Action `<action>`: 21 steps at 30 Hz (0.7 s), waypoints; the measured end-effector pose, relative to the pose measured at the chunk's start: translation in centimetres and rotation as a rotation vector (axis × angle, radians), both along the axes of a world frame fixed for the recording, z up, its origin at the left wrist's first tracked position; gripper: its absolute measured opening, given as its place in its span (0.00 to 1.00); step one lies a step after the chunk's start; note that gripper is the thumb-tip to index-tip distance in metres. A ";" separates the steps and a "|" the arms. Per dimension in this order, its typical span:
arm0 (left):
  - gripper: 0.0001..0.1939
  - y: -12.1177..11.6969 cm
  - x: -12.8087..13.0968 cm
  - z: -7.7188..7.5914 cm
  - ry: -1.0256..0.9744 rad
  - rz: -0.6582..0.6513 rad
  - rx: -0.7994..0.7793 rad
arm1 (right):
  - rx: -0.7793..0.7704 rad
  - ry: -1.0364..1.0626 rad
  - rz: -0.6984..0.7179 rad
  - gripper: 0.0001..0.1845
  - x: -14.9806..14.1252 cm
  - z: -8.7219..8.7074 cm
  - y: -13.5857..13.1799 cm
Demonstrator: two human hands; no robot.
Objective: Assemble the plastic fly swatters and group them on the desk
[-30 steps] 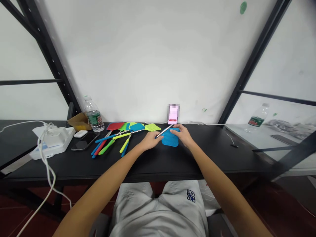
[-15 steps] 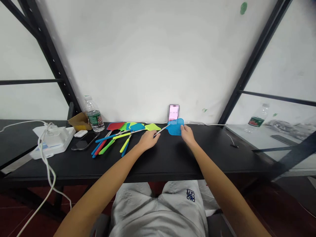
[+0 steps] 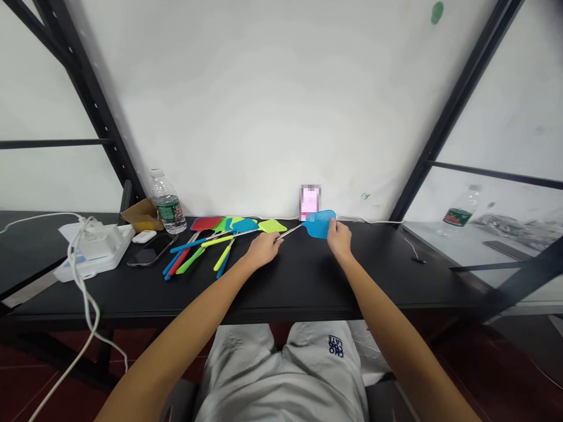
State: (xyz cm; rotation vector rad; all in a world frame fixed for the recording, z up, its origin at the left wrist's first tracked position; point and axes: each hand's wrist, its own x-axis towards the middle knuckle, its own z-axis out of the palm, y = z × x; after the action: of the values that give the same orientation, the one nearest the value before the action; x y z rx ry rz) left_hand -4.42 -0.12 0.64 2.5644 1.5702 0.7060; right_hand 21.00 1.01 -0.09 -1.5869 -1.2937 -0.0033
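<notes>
A blue fly swatter (image 3: 320, 223) with a thin metal rod is stretched between my hands above the black table (image 3: 281, 281). My right hand (image 3: 339, 239) pinches the lower edge of its mesh head. My left hand (image 3: 264, 248) is closed round the handle end of the rod. To the left lies a fanned pile of fly swatters (image 3: 220, 239) in red, green, blue and yellow, their heads toward the wall.
A phone (image 3: 310, 201) stands against the wall behind the blue head. At the left are a water bottle (image 3: 167, 202), a cardboard box (image 3: 141, 216), a dark phone (image 3: 149, 250), a white earbud case (image 3: 143, 237) and a white tray with cables (image 3: 94, 249). A second bottle (image 3: 457, 212) stands on the right-hand table.
The blue swatter head has been lifted off the table and drawn rightward by my right hand, lengthening the rod. My left hand has stayed near the same spot.
</notes>
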 end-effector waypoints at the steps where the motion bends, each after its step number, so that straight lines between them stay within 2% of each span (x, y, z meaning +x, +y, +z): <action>1: 0.15 0.0 0.0 0.0 -0.003 0.005 -0.002 | -0.004 0.004 -0.008 0.27 0.0 0.0 0.0; 6: 0.15 0.1 0.0 -0.1 -0.028 -0.004 -0.003 | -0.024 0.003 -0.012 0.28 0.2 0.0 0.0; 14: 0.14 0.4 -0.3 -0.3 -0.113 -0.090 -0.010 | -0.034 0.019 -0.009 0.27 0.2 0.0 0.0; 21: 0.16 0.5 -0.8 -0.2 -0.120 -0.230 -0.037 | -0.056 0.083 -0.034 0.22 0.6 0.2 -0.1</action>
State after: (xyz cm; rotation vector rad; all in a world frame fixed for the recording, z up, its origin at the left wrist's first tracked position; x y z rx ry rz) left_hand -5.23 0.37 0.39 2.5656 1.2175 0.7800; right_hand 21.56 0.92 0.10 -1.6399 -1.2120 0.0774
